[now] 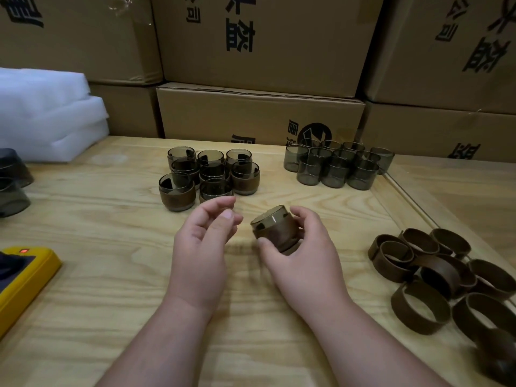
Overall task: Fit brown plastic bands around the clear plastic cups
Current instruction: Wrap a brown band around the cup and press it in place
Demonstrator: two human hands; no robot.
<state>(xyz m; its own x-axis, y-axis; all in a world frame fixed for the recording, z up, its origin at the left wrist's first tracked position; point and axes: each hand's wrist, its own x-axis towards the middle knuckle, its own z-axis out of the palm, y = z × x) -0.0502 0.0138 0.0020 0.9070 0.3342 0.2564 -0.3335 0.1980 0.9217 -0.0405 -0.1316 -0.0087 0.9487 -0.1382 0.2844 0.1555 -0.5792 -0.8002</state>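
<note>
Stacked cartons behind a wooden table

Brown cartons (259, 113) with black print rise just behind the pale plywood table (111, 275); white foam sheets (47, 113) sit at the table's far-left corner, a yellow device (25, 277) at its left edge.

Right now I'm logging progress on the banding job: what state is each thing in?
Cup in right hand: banded, tilted, held.
Right hand: gripping that cup.
Left hand: loosely curled, holding nothing.
Banded cups: upright, grouped.
Bare cups: upright, unbanded.
Loose bands: piled, unused.
</note>
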